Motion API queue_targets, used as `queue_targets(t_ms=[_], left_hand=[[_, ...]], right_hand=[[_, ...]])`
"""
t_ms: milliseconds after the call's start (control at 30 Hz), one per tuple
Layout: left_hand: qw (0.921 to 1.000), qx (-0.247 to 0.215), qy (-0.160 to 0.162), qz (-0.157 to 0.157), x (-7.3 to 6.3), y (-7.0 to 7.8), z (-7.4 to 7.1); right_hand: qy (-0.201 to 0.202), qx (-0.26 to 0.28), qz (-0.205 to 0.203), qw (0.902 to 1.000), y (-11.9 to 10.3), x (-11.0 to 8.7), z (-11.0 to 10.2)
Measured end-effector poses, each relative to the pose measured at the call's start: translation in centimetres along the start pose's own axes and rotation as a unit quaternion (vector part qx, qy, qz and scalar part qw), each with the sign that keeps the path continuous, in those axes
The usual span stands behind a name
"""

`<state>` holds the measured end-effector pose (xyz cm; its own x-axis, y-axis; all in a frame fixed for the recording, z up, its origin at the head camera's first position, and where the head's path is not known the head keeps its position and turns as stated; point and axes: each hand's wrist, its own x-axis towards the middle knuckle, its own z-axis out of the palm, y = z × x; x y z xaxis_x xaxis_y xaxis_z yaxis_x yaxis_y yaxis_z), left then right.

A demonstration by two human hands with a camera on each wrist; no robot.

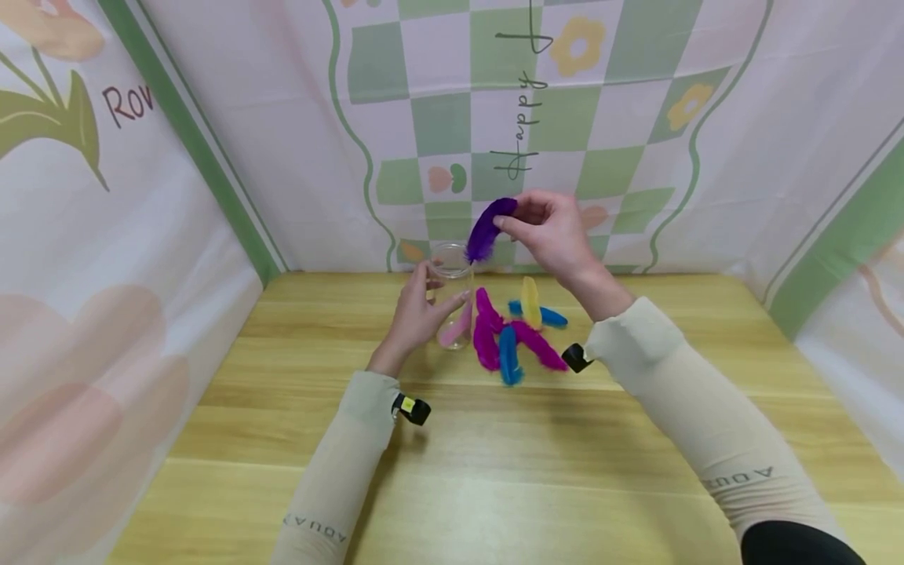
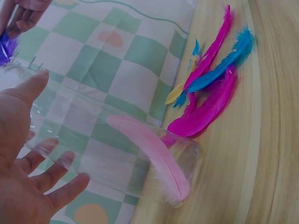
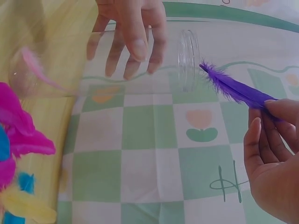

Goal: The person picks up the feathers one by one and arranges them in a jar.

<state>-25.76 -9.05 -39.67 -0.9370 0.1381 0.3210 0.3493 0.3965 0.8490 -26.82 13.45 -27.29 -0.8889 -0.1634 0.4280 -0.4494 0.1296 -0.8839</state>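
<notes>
My left hand point(image 1: 417, 311) holds a clear jar point(image 1: 450, 284) upright at the back of the table, fingers spread along one side and thumb along the other. A pink feather point(image 2: 156, 151) leans inside the jar, near its bottom. Between thumb and fingertips, my right hand point(image 1: 554, 231) pinches one end of a purple feather point(image 1: 487, 231). The feather's fluffy end points down, its bare quill tip right at the jar's open rim point(image 3: 189, 60).
Right of the jar lie loose feathers on the wooden table point(image 1: 466, 479): several magenta ones point(image 1: 540, 345), blue ones point(image 1: 508, 357) and a yellow one point(image 1: 530, 302). A checked cloth backdrop point(image 1: 441, 125) rises behind the table's back edge.
</notes>
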Motion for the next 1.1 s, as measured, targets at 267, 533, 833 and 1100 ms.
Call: queue_targets(t_ms=[267,533,833,1100], left_hand=[[1.0,-0.002,0.0,-0.002,0.0,0.06,0.03],[1.0,-0.005,0.002,-0.003,0.04,0.07,0.05],[0.9999,-0.007,0.0,-0.008,0.02,0.02,0.1],[1.0,-0.002,0.0,-0.009,0.01,0.12,0.08]], right_hand=[[0.016,0.001,-0.014,0.9998,0.15,0.13,0.35],[0.016,-0.01,0.004,0.9998,0.3,0.1,0.52],[0.0,-0.02,0.017,0.9997,0.73,-0.13,0.68],[-0.023,-0.04,0.003,0.9989,1.03,-0.29,0.96]])
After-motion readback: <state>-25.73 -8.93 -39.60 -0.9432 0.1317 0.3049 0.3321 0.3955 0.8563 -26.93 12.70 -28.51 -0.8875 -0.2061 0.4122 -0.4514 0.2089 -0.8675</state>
